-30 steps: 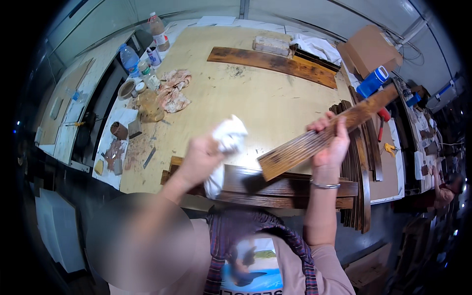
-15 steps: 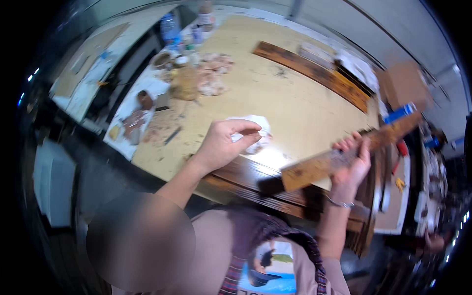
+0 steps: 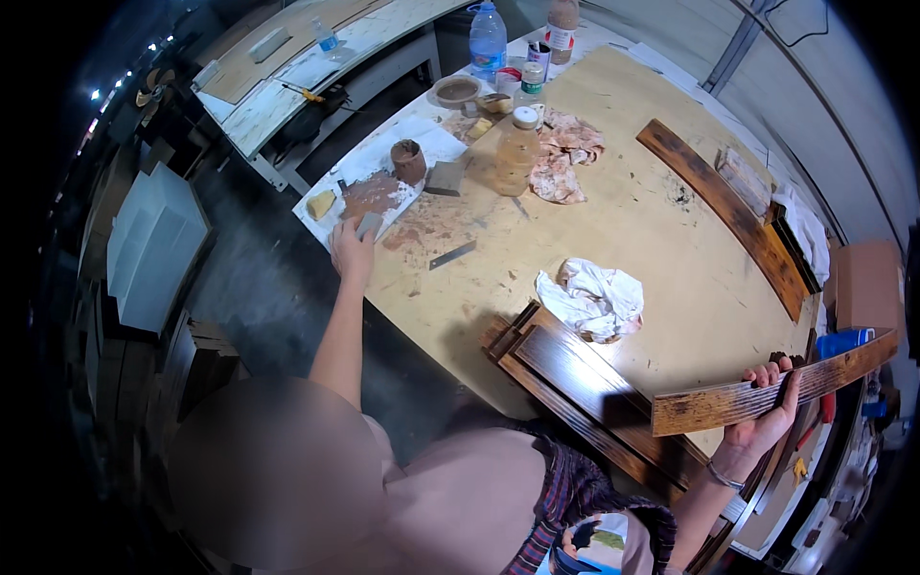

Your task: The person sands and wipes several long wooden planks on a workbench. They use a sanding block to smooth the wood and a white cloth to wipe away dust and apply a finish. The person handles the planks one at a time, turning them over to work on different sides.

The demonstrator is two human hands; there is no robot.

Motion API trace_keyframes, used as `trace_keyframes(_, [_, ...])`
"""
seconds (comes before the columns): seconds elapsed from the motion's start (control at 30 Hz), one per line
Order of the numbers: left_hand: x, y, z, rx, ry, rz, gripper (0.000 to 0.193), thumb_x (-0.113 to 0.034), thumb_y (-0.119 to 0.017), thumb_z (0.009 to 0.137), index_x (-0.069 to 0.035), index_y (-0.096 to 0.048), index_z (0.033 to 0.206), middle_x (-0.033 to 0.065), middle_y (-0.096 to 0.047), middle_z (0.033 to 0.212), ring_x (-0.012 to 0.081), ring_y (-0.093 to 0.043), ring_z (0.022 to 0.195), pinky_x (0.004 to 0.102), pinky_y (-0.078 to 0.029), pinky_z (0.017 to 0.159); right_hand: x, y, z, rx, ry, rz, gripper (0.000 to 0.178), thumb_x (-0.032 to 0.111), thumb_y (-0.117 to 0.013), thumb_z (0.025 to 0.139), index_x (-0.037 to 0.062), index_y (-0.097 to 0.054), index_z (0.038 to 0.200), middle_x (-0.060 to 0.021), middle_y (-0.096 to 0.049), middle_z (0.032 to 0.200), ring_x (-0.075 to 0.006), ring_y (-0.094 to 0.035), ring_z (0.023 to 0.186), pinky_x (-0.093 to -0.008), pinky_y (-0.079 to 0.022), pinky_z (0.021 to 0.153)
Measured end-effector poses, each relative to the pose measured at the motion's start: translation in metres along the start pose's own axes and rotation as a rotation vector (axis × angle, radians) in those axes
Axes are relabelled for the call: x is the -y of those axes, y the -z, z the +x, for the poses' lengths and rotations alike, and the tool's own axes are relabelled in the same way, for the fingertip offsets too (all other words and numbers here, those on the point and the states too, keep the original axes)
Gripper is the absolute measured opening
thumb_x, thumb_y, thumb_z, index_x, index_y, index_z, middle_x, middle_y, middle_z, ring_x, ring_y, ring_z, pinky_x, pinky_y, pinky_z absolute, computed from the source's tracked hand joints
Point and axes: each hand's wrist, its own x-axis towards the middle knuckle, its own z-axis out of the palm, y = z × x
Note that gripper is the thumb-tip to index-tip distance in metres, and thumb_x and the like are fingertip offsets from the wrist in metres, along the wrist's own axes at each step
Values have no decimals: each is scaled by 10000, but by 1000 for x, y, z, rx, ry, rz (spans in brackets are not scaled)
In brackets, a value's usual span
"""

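Observation:
My right hand (image 3: 763, 427) is wrapped round a brown-stained wooden board (image 3: 704, 406), lifted at the right above the table edge. Far to the left, my left hand (image 3: 352, 253) closes on a small grey block (image 3: 369, 225) at the table's corner. Beside it lie a yellow sponge (image 3: 321, 204) and a brown powdery smear (image 3: 372, 195) on white paper. A brown-coated cup (image 3: 408, 162) and a flat grey block (image 3: 444, 178) stand just beyond. Dark, glossy stained boards (image 3: 575, 369) lie stacked along the near edge, with a crumpled white cloth (image 3: 594, 299) behind them.
On the table are a jar of amber liquid (image 3: 517, 153), stained rags (image 3: 565, 158), a metal blade (image 3: 452, 255) and a large water bottle (image 3: 487, 40). Another stained board (image 3: 719, 211) lies at the far right. A cardboard box (image 3: 865, 283) and blue can (image 3: 843, 342) stand right.
My left hand has moved left from near the white cloth to the table's corner and closed on the grey block. My right hand still holds the board. The view has swung left.

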Motion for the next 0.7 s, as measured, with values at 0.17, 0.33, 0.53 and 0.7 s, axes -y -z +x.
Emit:
trace_keyframes(0.17, [35, -23, 9, 157, 24, 144, 443, -196, -735, 769, -96, -644, 1191, 162, -658, 1083, 345, -599, 1045, 454, -480, 896, -8, -5, 10, -54, -57, 46, 211, 269, -511, 994, 61, -545, 992, -9, -430, 745, -137, -448, 679, -302, -418, 683])
trace_keyframes(0.33, [-79, 18, -11, 137, 28, -617, 380, -113, -729, 787, 13, -638, 1133, 123, -619, 987, 246, -611, 899, 346, -492, 797, -19, -23, 16, -182, 43, 18, 252, 314, -486, 993, 63, -513, 981, -40, -454, 744, -177, -459, 659, -375, -444, 685])
trace_keyframes(0.53, [-273, 138, -106, 330, -798, -952, 479, -56, -764, 645, 8, -603, 1091, 126, -590, 977, 252, -582, 849, 346, -492, 736, -18, -28, 14, -272, 127, 65, 279, 337, -462, 1010, 63, -500, 978, -50, -468, 749, -182, -472, 650, -373, -452, 683])
trace_keyframes(0.7, [-314, 149, -142, 448, -996, -1108, 472, -57, -791, 628, -8, -640, 1073, 132, -612, 944, 287, -599, 817, 361, -487, 694, -11, -24, 9, -287, 103, 123, 271, 328, -458, 1009, 65, -498, 956, -55, -478, 735, -187, -486, 644, -368, -446, 667])
